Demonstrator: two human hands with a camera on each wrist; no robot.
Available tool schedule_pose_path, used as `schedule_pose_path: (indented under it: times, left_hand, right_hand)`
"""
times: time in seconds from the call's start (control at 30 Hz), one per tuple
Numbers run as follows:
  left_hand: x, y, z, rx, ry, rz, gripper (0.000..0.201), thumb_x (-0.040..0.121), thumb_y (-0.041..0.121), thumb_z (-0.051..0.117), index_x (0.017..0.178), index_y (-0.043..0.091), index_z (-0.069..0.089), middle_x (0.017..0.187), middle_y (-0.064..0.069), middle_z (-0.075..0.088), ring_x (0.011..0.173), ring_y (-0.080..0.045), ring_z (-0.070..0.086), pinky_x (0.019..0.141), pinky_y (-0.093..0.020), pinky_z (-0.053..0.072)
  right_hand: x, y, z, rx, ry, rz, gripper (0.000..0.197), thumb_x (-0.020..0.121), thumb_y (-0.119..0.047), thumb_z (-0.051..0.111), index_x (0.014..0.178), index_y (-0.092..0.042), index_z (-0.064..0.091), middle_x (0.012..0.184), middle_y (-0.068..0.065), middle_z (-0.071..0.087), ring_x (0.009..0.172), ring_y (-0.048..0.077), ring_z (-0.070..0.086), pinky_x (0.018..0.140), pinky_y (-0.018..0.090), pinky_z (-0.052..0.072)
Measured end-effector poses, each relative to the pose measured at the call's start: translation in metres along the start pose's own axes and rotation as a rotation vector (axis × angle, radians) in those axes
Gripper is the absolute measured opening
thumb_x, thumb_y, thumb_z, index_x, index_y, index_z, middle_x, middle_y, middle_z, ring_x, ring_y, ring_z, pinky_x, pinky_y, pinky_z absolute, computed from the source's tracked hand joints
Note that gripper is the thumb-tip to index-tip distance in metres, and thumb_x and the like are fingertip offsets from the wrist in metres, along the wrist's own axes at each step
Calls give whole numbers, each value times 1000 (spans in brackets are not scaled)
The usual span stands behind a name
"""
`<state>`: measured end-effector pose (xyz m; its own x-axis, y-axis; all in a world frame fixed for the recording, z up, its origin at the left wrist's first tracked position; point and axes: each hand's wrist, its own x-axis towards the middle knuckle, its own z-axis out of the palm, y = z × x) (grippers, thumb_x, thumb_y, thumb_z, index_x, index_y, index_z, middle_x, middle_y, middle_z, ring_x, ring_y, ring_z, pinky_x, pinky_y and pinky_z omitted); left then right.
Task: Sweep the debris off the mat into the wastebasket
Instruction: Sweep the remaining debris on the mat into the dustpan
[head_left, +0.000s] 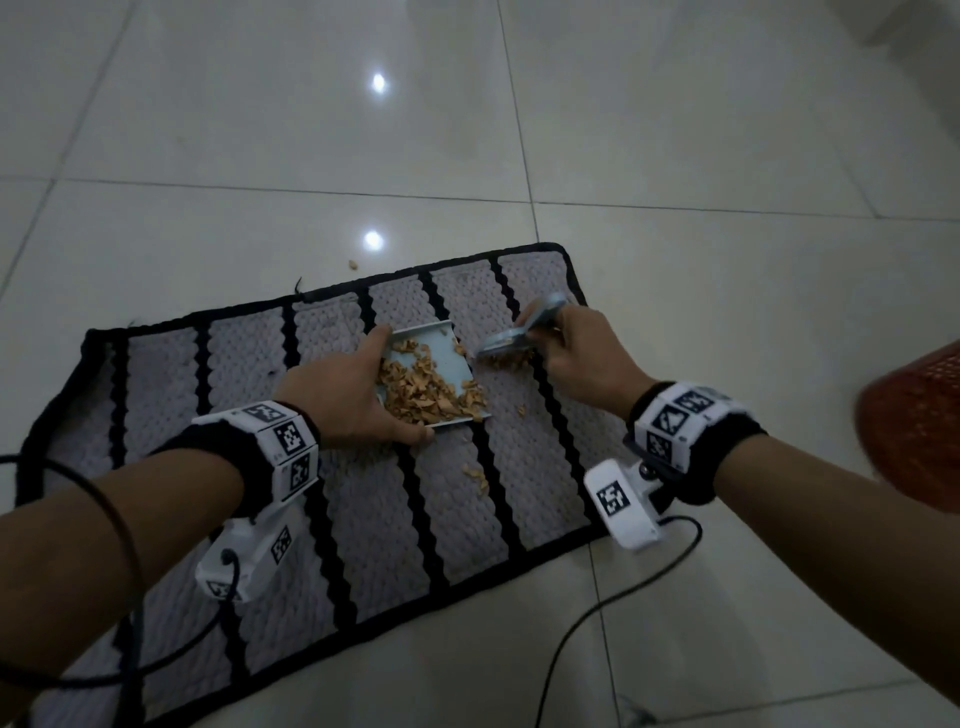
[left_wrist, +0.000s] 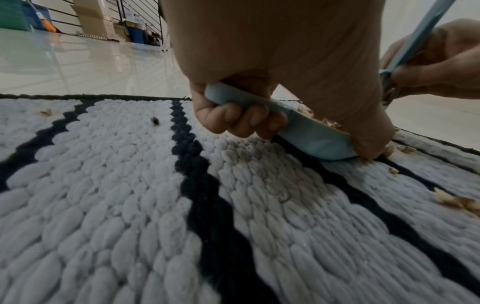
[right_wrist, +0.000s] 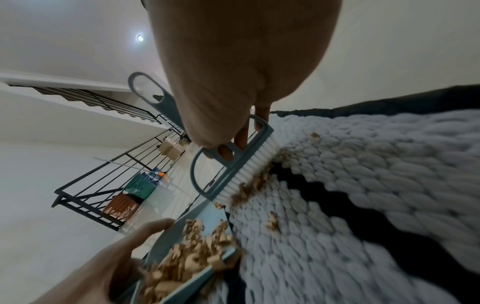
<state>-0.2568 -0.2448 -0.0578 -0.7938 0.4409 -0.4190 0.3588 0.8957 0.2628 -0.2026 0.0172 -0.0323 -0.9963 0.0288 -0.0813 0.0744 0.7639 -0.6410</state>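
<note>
A grey knitted mat (head_left: 363, 499) with black stripes lies on the tiled floor. My left hand (head_left: 343, 395) grips a pale blue dustpan (head_left: 441, 353) resting tilted on the mat, heaped with tan shavings (head_left: 421, 395). In the left wrist view my fingers (left_wrist: 233, 121) curl under the dustpan (left_wrist: 311, 137). My right hand (head_left: 582, 353) holds a blue hand brush (head_left: 511, 340) just right of the pan's lip. Its white bristles (right_wrist: 249, 170) press against a small heap of shavings (right_wrist: 254, 185) on the mat (right_wrist: 389, 174). A few loose shavings (head_left: 477, 475) lie nearer me.
A red mesh wastebasket (head_left: 914, 431) stands at the right edge, beside my right forearm. One stray shaving (head_left: 355, 265) lies on the floor beyond the mat. Black cables (head_left: 597, 613) trail over the floor near me. Crates (right_wrist: 130, 197) and a railing stand far off.
</note>
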Motion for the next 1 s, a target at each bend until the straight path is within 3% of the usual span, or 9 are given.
schedule_pose_path:
  times: [0.1,0.17,0.33,0.5,0.63,0.8,0.87,0.93,1.0]
  left_hand:
    - [1,0,-1,4,-22,11,135,50,90,65,153,30,3,133,-7,60,105,-29,64,83,-39,56]
    - [1,-1,-3,6,-33,15,133,50,89,66,152,31,2,135,-6,59,107,-29,64,84,-39,56]
    - [2,-1,-7,27,-47,24,134,51,87,67,154,31,2,138,-5,57,109,-29,63,86,-37,55]
    - [3,-3,-12,43,-63,52,135,50,88,67,154,32,1,137,-7,57,107,-30,63,85,-39,55]
    - [3,-7,-16,78,-60,59,134,50,87,68,154,32,1,139,-6,56,110,-30,62,85,-37,55]
    - [0,-6,-10,52,-67,49,133,53,85,69,154,31,0,139,-5,56,110,-30,62,86,-40,54]
    - [0,-6,-9,38,-66,54,134,51,87,68,153,32,0,137,-5,57,108,-30,63,86,-41,55]
    - [1,-6,-8,29,-60,53,135,50,87,68,153,32,0,137,-5,58,108,-30,63,86,-41,56]
    - [1,-7,-6,25,-51,50,134,50,87,69,153,32,1,137,-6,57,109,-29,63,88,-41,55]
  right_hand:
    - [-16,2,4,50,69,46,22,95,0,48,108,-6,66,100,6,65,91,13,55,78,17,40]
    - [-17,4,4,99,143,78,22,97,-4,48,109,-7,66,104,8,67,94,16,58,79,21,43]
    - [-6,4,4,15,300,127,14,99,-12,46,102,-7,59,91,7,63,77,22,56,58,27,39]
    - [-19,3,27,21,416,161,25,101,-17,44,117,-2,55,86,2,57,69,15,49,50,8,32]
    - [-28,-6,46,69,441,162,16,101,-18,44,106,-8,55,81,7,59,67,19,52,56,27,35]
    - [-23,-23,63,41,454,103,12,100,-16,46,95,-10,55,77,-1,52,65,9,44,53,13,29]
    - [-21,-29,69,10,433,80,12,100,-16,45,98,-9,55,86,2,58,76,16,52,61,21,42]
    - [-20,-35,76,-28,410,60,15,99,-15,45,103,-7,57,92,8,60,83,22,53,67,32,42]
    - [-21,-42,82,-44,388,37,18,100,-14,45,109,-5,57,98,11,59,89,24,52,72,32,41]
